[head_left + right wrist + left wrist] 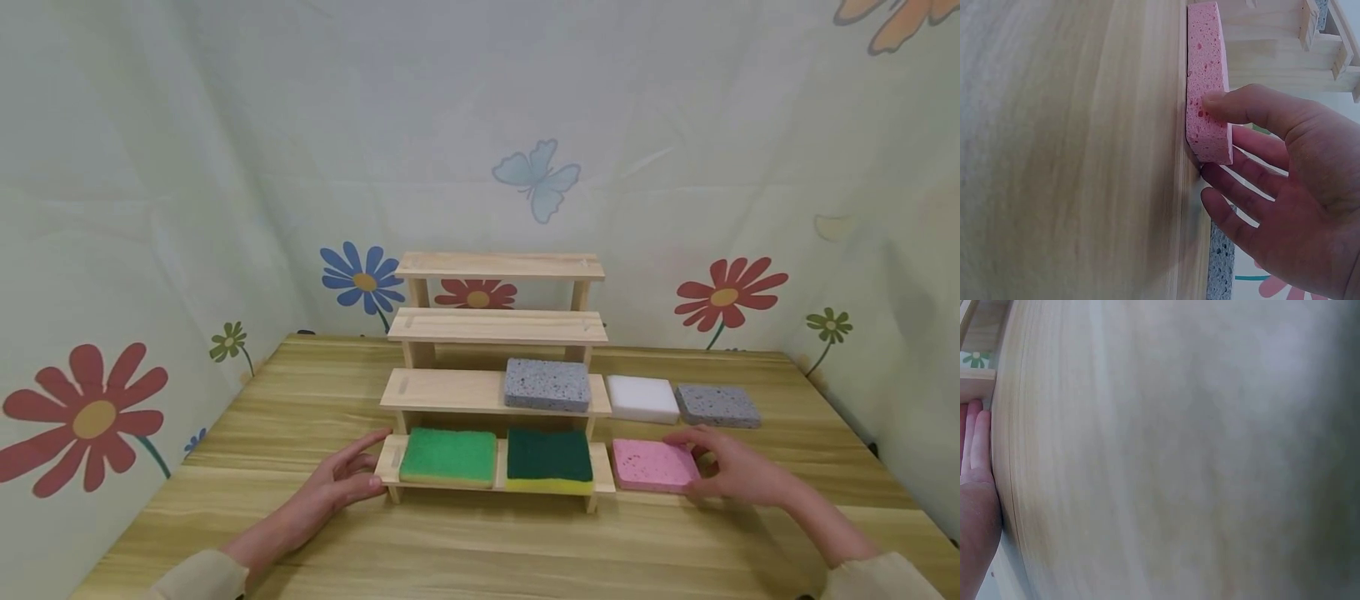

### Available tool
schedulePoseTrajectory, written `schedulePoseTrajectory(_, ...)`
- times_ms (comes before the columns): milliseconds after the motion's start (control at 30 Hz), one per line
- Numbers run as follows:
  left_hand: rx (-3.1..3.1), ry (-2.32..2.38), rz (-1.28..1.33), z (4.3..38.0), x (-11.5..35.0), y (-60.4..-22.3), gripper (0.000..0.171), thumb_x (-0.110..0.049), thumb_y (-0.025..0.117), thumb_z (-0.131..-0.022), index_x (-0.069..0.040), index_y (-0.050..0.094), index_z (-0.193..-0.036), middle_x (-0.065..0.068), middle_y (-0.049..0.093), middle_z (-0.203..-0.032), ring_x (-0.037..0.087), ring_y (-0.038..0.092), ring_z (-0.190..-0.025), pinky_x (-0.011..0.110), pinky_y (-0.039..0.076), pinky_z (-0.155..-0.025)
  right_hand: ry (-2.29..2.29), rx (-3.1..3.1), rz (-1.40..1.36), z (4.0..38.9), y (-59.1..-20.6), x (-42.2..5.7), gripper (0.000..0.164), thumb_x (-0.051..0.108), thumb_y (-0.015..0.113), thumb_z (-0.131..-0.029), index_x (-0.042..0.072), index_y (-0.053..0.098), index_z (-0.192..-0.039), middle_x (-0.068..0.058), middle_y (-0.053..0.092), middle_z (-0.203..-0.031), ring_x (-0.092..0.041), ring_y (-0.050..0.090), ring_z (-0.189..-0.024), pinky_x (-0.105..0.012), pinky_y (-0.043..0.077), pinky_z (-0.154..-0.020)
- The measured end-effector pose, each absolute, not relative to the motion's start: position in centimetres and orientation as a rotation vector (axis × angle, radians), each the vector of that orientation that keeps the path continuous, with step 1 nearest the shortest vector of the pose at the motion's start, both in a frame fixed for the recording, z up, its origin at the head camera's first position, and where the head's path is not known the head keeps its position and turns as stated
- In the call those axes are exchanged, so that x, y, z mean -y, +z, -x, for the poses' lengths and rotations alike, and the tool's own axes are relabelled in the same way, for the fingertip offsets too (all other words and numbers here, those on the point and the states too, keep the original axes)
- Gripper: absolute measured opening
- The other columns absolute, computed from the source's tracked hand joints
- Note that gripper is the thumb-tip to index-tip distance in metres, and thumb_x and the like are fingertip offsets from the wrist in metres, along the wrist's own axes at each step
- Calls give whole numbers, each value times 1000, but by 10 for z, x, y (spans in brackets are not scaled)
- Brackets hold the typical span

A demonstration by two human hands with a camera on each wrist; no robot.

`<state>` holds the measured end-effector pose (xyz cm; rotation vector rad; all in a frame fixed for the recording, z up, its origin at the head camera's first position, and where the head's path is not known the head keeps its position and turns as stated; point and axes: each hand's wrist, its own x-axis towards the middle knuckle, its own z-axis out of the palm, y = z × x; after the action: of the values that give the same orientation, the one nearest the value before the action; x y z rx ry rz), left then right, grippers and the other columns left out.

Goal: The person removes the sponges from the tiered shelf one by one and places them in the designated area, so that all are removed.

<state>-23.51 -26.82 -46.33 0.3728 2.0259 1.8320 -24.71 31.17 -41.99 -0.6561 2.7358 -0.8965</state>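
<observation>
A pink sponge (654, 465) lies on the table just right of the stepped wooden shelf (498, 327). My right hand (731, 468) pinches its right end. In the right wrist view the thumb (1229, 106) presses the sponge's front side, with the other fingers behind and beside it. At the shelf's left end, my left hand (330, 492) holds the lowest step, thumb by the front corner and index finger by the back corner. On that step lie a green sponge (450, 456) and a dark green and yellow sponge (549, 458).
A grey speckled sponge (547, 385) sits on the second step's right half. Behind the pink sponge, a white sponge (642, 398) and another grey speckled sponge (717, 406) lie on the wood-grain table (510, 554). A flowered curtain (360, 117) surrounds the table's back and sides.
</observation>
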Motion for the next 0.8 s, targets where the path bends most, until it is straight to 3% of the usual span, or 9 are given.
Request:
schedulePoseTrajectory(533,-2024,1834,-388,237,268,-465,69,-15,54,-100,-16,18,-159,10,55,-137,12,60,-121,28,52,-101,-855,-2768,663,251,-424,-315,62,29,83,-78,11,58,-132,-6,57,-112,-8,49,-92,-18,47,-71)
schedulePoseTrajectory(800,-2019,1838,-401,236,268,-466,68,-15,53,-101,-17,19,-159,10,55,-137,12,60,-121,28,52,-101,-870,-2759,686,248,-421,-314,63,28,83,-78,10,58,-132,-6,58,-113,-12,50,-93,-19,46,-70)
